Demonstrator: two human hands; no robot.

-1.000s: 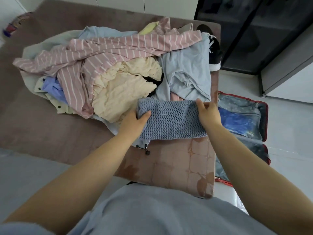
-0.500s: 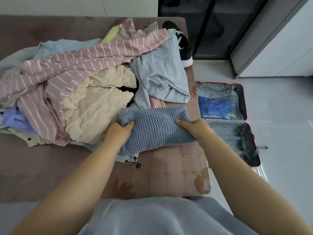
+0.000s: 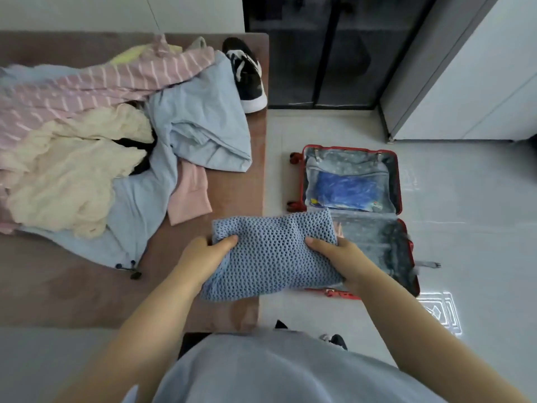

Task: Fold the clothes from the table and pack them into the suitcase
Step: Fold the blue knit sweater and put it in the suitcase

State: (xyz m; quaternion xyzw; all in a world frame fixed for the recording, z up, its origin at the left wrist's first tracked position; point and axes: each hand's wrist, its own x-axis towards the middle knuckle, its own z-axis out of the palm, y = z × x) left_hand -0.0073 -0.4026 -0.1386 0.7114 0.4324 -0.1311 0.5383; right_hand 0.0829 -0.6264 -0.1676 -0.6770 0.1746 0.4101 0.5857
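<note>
Between left hand (image 3: pixel 203 257) and right hand (image 3: pixel 338 257), fingers gripping its ends, keep the folded blue knit sweater (image 3: pixel 273 254) level toward the red hard-shell suitcase (image 3: pixel 399 181) beyond.

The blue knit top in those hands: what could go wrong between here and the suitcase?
The knit top is gripped only at its two sides, by the left hand and the right hand, and its near edge sags, so the fold may come loose. The suitcase lies open on the floor, lower than the table; if dropped, the top could land crooked or on the rim.
</note>
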